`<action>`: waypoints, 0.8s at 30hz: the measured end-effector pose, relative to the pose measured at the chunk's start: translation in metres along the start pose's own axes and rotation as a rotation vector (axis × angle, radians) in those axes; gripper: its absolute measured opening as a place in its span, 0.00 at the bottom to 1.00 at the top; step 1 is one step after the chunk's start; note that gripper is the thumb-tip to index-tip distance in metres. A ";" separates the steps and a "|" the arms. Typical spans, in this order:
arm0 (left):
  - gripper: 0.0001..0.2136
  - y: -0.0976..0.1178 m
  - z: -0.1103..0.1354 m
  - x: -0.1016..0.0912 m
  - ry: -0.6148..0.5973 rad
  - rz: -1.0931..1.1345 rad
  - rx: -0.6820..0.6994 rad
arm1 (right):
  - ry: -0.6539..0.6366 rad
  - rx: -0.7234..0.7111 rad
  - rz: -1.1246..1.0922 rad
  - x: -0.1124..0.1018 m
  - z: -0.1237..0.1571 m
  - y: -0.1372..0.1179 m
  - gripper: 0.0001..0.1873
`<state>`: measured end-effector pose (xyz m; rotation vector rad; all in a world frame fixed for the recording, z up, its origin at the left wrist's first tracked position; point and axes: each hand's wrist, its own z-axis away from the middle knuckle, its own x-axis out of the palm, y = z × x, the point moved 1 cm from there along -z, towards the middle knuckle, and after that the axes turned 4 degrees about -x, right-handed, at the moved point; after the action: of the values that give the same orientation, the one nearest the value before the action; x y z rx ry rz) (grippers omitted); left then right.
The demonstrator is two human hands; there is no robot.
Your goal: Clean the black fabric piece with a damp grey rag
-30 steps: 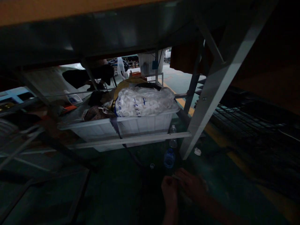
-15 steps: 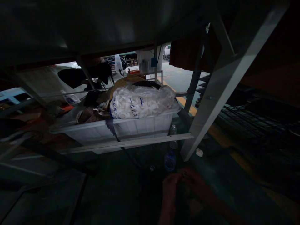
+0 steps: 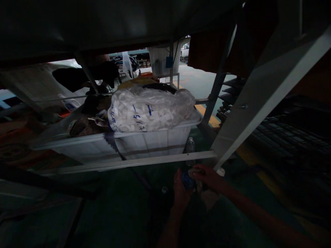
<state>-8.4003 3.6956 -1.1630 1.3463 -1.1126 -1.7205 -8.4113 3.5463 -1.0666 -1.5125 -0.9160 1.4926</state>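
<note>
I am looking under a dark table at the green floor. My left hand curls round the side of a blue plastic bottle standing on the floor. My right hand is closed over the bottle's top, fingers bent on the cap area. A second, clear water bottle stands just behind, beside the white crate. A small bottle cap lies on the floor to the left of my hands.
The white crate holds a big clear bag of white parts and dark cloth. A white metal crossbar runs in front of it; a slanted table leg rises right. Black wire grids lie at the right.
Both hands have moved forward from near my body and closed on the blue bottle. The view has shifted closer to the crate.
</note>
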 end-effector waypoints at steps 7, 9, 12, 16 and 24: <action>0.34 0.015 0.002 -0.005 -0.057 -0.182 0.110 | -0.124 0.017 0.025 -0.021 0.004 -0.001 0.19; 0.34 0.023 0.006 -0.015 -0.089 -0.263 0.161 | -0.164 0.032 0.030 -0.027 0.010 -0.002 0.17; 0.36 0.031 0.013 -0.030 -0.134 -0.532 0.237 | -0.199 0.051 0.034 -0.029 0.020 0.000 0.14; 0.36 0.040 0.021 -0.046 -0.161 -0.748 0.296 | -0.175 0.084 0.001 -0.024 0.029 0.006 0.17; 0.34 0.061 0.032 -0.071 -0.167 -0.955 0.373 | -0.227 0.101 -0.084 -0.009 0.044 -0.002 0.18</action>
<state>-8.4140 3.7406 -1.0760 2.2409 -0.9622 -2.3838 -8.4552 3.5416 -1.0603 -1.2350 -1.0069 1.6469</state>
